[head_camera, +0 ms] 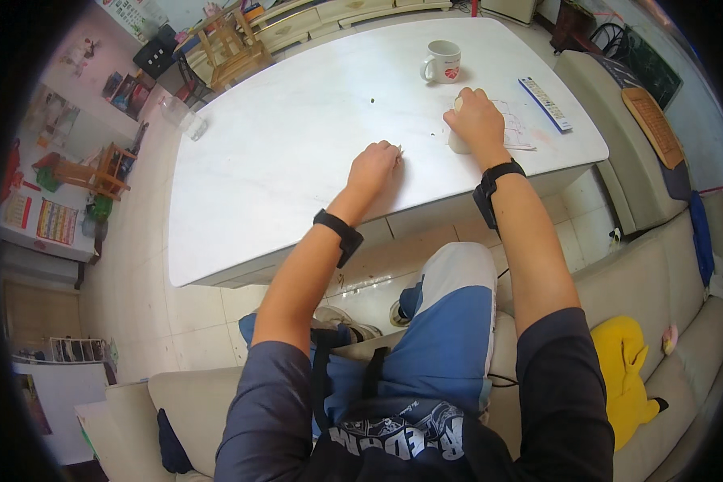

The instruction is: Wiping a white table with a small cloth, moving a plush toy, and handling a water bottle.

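Note:
My right hand [477, 123] is closed around the upper part of an upright off-white object [458, 144], perhaps a bottle or jar, near the front edge of the white table [277, 162]. Its lower part and a bit of its top show; my fingers hide the rest. Beside and partly behind that hand lies a sheet of paper [515, 129] with reddish line drawings. My left hand [375, 169] rests on the tabletop to the left, fingers curled down. A tiny pale tip shows by its fingertips; whether it is a held thing, I cannot tell.
A white mug [444, 63] with a red heart print stands beyond my right hand. To its right lies a white and blue remote control [544, 103]. A clear plastic bottle [184, 118] is at the far left edge. Small dark specks dot the table. A beige sofa [638, 259] bounds the right.

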